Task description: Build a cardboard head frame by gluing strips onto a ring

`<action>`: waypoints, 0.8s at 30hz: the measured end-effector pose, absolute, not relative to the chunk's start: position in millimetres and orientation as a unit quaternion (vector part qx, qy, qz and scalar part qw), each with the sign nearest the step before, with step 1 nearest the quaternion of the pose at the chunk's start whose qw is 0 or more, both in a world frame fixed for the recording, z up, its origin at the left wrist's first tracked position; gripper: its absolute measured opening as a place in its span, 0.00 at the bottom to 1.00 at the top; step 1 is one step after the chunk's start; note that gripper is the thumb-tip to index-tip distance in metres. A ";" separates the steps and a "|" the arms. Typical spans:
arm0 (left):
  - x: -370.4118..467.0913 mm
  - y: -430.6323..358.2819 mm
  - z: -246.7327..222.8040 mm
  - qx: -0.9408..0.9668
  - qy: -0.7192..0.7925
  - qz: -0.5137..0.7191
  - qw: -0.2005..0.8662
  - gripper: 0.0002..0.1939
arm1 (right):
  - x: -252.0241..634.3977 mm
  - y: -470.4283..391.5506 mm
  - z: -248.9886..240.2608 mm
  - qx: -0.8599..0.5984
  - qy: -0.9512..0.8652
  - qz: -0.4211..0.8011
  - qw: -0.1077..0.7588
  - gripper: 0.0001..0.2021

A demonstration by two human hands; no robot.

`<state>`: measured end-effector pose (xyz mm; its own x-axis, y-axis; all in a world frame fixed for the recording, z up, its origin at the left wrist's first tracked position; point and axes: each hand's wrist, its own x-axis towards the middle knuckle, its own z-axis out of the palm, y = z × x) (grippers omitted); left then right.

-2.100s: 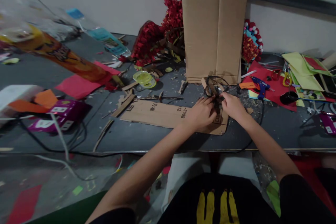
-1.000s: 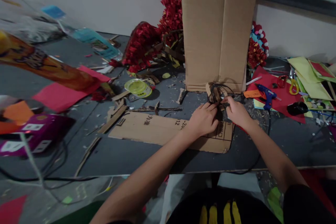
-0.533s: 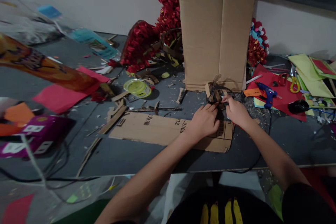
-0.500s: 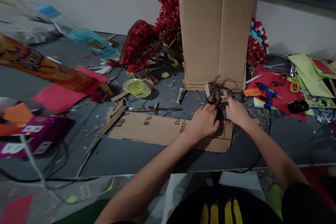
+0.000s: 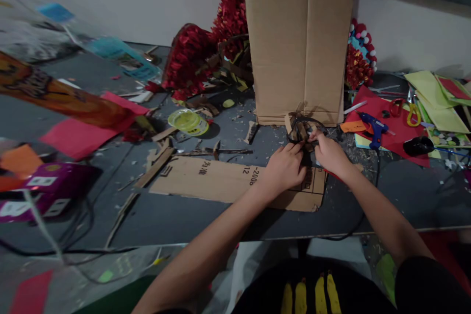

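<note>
A tangled bundle of brown strips [image 5: 302,130], with dark looping pieces, lies at the foot of the tall cardboard panel [image 5: 300,44]. My left hand [image 5: 285,169] rests over a flat printed cardboard piece [image 5: 206,179], its fingertips closed on the near edge of the bundle. From the right, my right hand [image 5: 329,154] reaches the same bundle with thumb and fingers pinched together. What sits in that pinch is small and mostly hidden.
A blue glue gun [image 5: 375,130], scissors [image 5: 412,110] and a black cup [image 5: 418,145] lie to the right on red paper. Leftward are a yellow-green tub [image 5: 189,122], cardboard strips [image 5: 156,169], an orange tube [image 5: 62,95] and a purple box [image 5: 55,189]. Red ruffled pieces [image 5: 189,59] stand behind.
The view has shifted slightly, so things on the table appear a little further left and up. Both hands stay at the bundle, with only slight finger movement on the right.
</note>
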<state>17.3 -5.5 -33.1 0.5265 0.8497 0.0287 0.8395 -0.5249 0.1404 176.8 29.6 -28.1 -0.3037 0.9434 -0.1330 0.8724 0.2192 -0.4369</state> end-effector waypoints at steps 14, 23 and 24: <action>16.9 -3.2 -33.6 0.870 0.488 0.052 0.057 0.14 | 178.9 31.5 -30.9 -0.577 -0.776 0.237 0.098 0.18; 17.2 -3.4 -33.0 0.870 0.487 0.036 0.069 0.15 | 177.4 30.0 -25.7 -0.582 -0.771 0.244 0.086 0.18; 17.1 -3.3 -33.2 0.871 0.486 0.035 0.068 0.15 | 177.4 30.0 -25.6 -0.582 -0.770 0.245 0.087 0.18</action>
